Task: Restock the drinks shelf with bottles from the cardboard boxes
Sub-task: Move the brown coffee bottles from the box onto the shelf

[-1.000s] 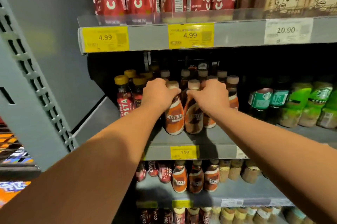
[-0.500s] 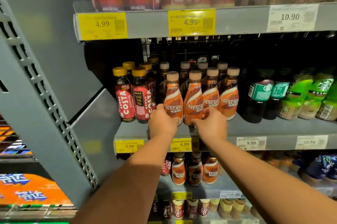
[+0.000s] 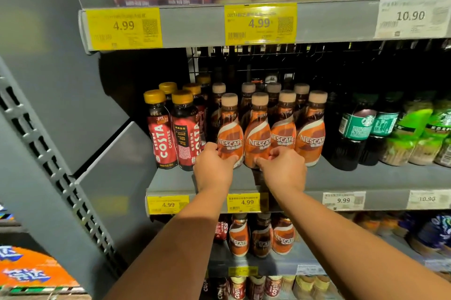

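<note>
Orange Nescafe coffee bottles with tan caps stand in rows on the middle grey shelf point(image 3: 341, 177). My left hand point(image 3: 213, 168) grips the base of the front-left Nescafe bottle point(image 3: 230, 129). My right hand point(image 3: 283, 168) pinches the base of the second Nescafe bottle point(image 3: 257, 131) beside it. Two more Nescafe bottles point(image 3: 310, 129) stand to the right in the front row, with others behind. No cardboard box is in view.
Red Costa bottles point(image 3: 162, 136) with yellow caps stand left of the Nescafe rows. Green-labelled bottles point(image 3: 358, 126) fill the right of the shelf. An upper shelf point(image 3: 195, 26) with Costa cartons hangs overhead; lower shelves point(image 3: 280, 263) hold more bottles. A grey upright point(image 3: 48, 153) stands left.
My hands have dropped from the bottle tops to the bottle bases at the shelf's front. The bottles now stand upright with labels facing out, and the view has pulled back.
</note>
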`<state>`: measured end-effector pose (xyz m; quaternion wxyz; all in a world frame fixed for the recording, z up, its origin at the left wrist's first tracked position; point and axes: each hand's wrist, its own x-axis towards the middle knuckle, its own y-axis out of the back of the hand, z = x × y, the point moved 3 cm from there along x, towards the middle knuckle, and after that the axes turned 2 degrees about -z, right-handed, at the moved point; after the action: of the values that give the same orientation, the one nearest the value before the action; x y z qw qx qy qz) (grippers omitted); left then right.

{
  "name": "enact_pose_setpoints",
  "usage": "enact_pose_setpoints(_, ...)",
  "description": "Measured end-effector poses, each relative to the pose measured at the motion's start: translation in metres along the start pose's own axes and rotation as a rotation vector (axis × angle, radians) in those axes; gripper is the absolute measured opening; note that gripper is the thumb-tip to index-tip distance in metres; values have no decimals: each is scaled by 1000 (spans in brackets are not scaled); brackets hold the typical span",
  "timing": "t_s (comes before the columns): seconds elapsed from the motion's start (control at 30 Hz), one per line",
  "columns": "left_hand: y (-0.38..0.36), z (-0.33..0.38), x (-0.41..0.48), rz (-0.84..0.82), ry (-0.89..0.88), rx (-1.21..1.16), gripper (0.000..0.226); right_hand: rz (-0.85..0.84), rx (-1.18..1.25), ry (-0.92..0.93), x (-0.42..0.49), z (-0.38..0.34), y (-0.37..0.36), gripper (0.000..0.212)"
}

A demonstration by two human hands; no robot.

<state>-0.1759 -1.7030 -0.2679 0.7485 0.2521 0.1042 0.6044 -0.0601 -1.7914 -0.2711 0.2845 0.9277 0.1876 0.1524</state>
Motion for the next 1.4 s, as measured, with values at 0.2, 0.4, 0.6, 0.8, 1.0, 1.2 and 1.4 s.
enact_pose_setpoints(0.2,-5,-3,5,34,-10,4,38,-6,-10,-20,2,0,-2,23)
enact_pose_setpoints(0.4,-9,-5,9,69,-21,70,39,-2,-40,-44,5,-2,-6,26)
enact_pose_setpoints(0.6,-10,-4,5,95,-12,85,39,-6,-23,-72,8,-1,-7,22)
enact_pose_setpoints(0.8,-6,-2,-3,38,-79,123,36,-42,-16,9,3,0,-2,13)
enact_pose_setpoints(1.0,4,10,-27,-15,-311,436,21,-123,-114,220,-12,0,21,10)
enact_pose_setpoints(1.2,15,38,-60,-60,-344,686,25,-200,-388,435,-20,2,61,15)
enact_pose_setpoints(1.4,15,59,-96,-90,-325,775,27,-259,-611,558,-32,15,94,26)
